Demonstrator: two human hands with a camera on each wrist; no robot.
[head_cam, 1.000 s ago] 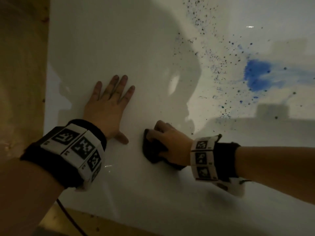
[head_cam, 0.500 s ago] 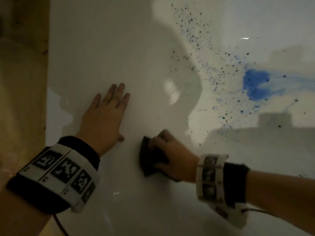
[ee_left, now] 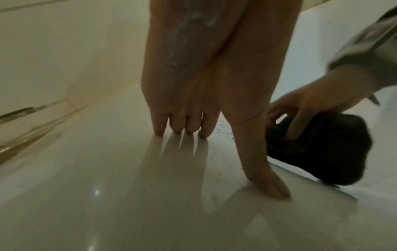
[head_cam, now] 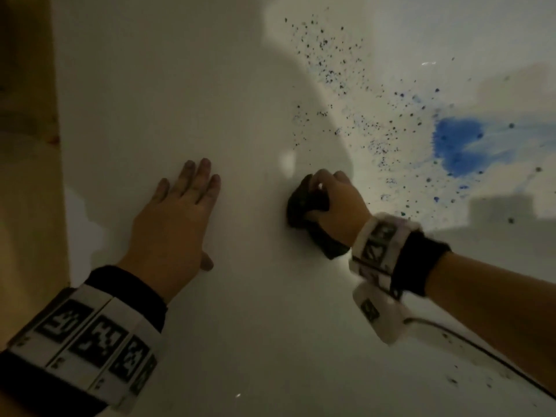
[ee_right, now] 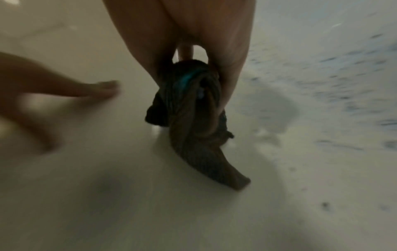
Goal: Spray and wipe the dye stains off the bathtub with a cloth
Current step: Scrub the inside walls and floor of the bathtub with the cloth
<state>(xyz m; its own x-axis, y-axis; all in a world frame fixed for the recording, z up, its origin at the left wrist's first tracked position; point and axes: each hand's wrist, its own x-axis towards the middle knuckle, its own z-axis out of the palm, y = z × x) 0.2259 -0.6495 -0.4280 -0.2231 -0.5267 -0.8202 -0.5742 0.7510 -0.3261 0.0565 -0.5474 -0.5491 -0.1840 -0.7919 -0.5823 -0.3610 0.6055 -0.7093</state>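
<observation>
While the left hand (head_cam: 177,212) lies flat on the white bathtub (head_cam: 240,326), its fingers straight and close together with the tips and the thumb pressed to the glossy surface, the right hand (head_cam: 337,203) is curled round a dark cloth (head_cam: 304,203) and holds it bunched against the tub just to the right. From the left wrist view the four fingertips (ee_left: 160,130) and the thumb touch the tub (ee_left: 107,186) and cast long shadows toward the camera, and the right hand (ee_left: 311,103) shows at the side with its fingers wrapped over the dark cloth (ee_left: 326,149), which rests on the surface. From the right wrist view the cloth (ee_right: 193,110) is squeezed between palm and fingers, with a streak of blue-green on its folds and a loose tail trailing down onto the tub (ee_right: 107,203); the left hand (ee_right: 53,101) appears blurred at the left edge. The two hands are near each other but apart, with a bare strip of tub between them. Beyond the right hand, up and to the right, a scatter of small dark specks (head_cam: 346,70) spreads across the brighter part of the tub, and farther right sits a solid blue stain (head_cam: 454,142) with paler blue smears running off to the right. The cloth sits at the near edge of the specks, well apart from the blue stain. Both wrists wear bands (head_cam: 90,338) with black-and-white square markers, and a thin dark cable (head_cam: 481,347) runs from the right band along the tub. A tan surface (head_cam: 27,145) borders the tub on the left.
</observation>
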